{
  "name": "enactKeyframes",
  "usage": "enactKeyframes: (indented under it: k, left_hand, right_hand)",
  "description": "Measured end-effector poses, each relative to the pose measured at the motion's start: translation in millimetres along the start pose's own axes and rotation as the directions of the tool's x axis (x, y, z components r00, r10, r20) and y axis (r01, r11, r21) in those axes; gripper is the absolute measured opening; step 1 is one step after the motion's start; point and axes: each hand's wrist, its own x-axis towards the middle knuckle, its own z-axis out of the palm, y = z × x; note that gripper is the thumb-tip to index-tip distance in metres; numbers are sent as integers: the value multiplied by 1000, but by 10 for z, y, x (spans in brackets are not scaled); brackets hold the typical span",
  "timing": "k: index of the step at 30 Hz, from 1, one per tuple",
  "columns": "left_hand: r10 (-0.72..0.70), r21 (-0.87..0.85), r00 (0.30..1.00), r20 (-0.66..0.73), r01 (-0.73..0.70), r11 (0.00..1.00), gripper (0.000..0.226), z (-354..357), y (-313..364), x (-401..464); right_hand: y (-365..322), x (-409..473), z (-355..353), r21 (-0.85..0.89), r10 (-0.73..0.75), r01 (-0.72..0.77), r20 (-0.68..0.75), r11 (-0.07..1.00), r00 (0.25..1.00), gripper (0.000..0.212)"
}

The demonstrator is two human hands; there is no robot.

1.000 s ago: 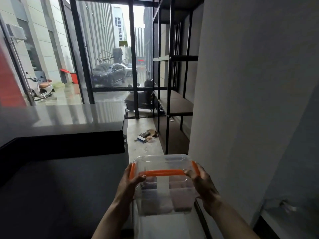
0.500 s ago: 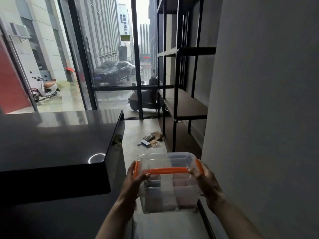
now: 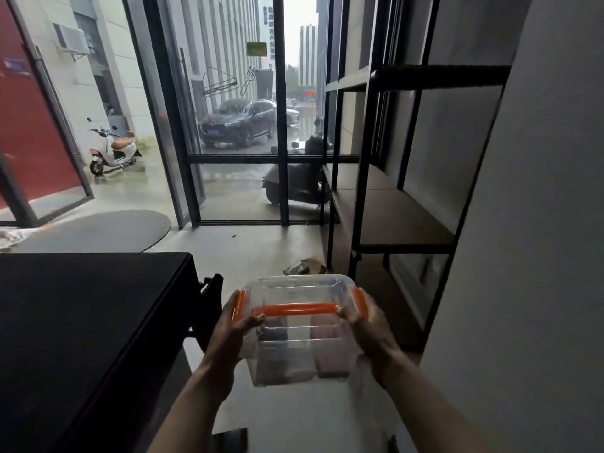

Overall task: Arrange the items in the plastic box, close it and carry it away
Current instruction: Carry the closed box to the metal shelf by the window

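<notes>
Hands grip the closed plastic box between them, left hand and right hand at its sides.

Two hands hold a clear plastic box up off the floor. The left hand grips its left side and the right hand its right. The lid is on.

Left hand and right hand clamp opposite sides, forearms extended.

Clear floor corridor between black table and metal shelving.
</notes>
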Motion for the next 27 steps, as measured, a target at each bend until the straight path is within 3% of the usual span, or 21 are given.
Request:
enactKeyframes:
  k: [4, 8, 19, 22, 27]
  left_hand:
    - [-21, -29, 999, -24, 20, 999, 111, -139, -98, 1204]
    - [-9, -21, 1000, -26, 8, 1000, 104, -342, -134, 2548]
    - [-40, 18, 999, 8, 40, 999, 106, -579, 305, 5991]
    - [-29, 27, 999, 32, 28, 999, 101, -544, 320, 6914]
    - [1, 47, 999, 44, -3, 999, 83, -350, 347, 8545]
  right_hand:
    - [-42, 1175, 305, -30, -26, 27, 21, 999, 999, 56]
    - [-118, 2514, 679, -78, -19, 21, 31, 997, 999, 65]
    - [-687, 5744, 1509, -2, 14, -14, 12, 1000, 1000, 71]
    - [-741, 6664, 1647, 1, 25, -25, 5, 1000, 1000, 84]
    - [-850, 8327, 1782, 5, -9, 9, -12, 1000, 1000, 79]
